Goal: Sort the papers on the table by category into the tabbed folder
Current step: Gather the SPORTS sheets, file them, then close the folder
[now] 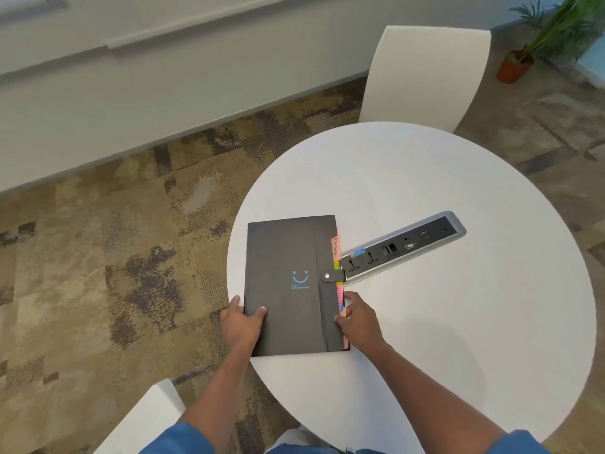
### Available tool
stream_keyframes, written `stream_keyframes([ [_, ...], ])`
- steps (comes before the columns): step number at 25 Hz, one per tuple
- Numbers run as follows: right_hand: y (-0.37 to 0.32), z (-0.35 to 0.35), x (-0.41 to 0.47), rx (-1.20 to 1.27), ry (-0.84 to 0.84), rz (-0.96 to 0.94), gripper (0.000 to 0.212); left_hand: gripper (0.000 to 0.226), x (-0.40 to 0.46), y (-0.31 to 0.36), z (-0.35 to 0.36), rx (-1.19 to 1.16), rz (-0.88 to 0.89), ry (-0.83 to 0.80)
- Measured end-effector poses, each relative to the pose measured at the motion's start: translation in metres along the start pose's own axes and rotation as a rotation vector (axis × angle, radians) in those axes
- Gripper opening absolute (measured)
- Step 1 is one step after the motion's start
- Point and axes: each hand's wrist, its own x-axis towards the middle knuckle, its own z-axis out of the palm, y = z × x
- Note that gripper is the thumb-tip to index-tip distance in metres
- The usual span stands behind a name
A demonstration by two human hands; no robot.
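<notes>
Both bare forearms are reaching out from blue sleeves over the near edge of the round white table (458, 198). The left hand (240, 324) is gripping the near left corner of the closed black tabbed folder (291, 283), thumb on its cover, while the right hand (358, 317) is curling around its right edge beside the coloured tabs (337, 245). That folder is lying flat at the table's left edge, snap strap fastened, touching a grey recessed power-socket strip (402, 245).

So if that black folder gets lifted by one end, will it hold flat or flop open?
The folder lies flat with straight edges, so it probably stays fairly stiff. Its snap strap looks fastened, so it likely won't fan open. The paper tabs sticking out could bend if pushed.
</notes>
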Motion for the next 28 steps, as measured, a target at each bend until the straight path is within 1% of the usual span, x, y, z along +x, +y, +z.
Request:
stream_keyframes([
  [3, 0.003, -0.021, 0.007, 0.03, 0.039, -0.02, 0.048, 0.053, 0.0, 0.015, -0.003, -0.303, -0.09, -0.117],
  [4, 0.004, -0.03, 0.011, 0.033, 0.055, -0.027, 0.049, 0.05, -0.002, 0.022, -0.001, -0.369, -0.103, -0.148],
  [7, 0.004, -0.064, 0.032, 0.035, 0.112, -0.081, 0.049, 0.053, -0.002, 0.047, 0.015, -0.48, -0.079, -0.247],
  [9, 0.001, -0.089, 0.05, 0.014, 0.16, -0.118, 0.047, 0.057, 0.004, 0.067, 0.029, -0.5, -0.038, -0.295],
  [13, -0.007, -0.138, 0.094, -0.061, 0.196, -0.164, 0.047, 0.055, 0.019, 0.124, 0.053, -0.555, 0.016, -0.339],
  [15, -0.014, -0.158, 0.119, -0.082, 0.212, -0.166, 0.048, 0.057, 0.03, 0.154, 0.066, -0.584, 0.045, -0.349],
  [18, -0.024, -0.181, 0.159, -0.08, 0.287, -0.151, 0.046, 0.06, 0.051, 0.191, 0.087, -0.583, 0.085, -0.362],
  [22, -0.027, -0.193, 0.204, -0.097, 0.331, -0.142, 0.045, 0.062, 0.075, 0.219, 0.11, -0.553, 0.128, -0.353],
  [25, -0.029, -0.191, 0.23, -0.099, 0.337, -0.156, 0.045, 0.063, 0.092, 0.226, 0.121, -0.534, 0.141, -0.319],
  [28, -0.032, -0.189, 0.25, -0.093, 0.34, -0.162, 0.043, 0.06, 0.107, 0.23, 0.132, -0.407, 0.193, -0.238],
])
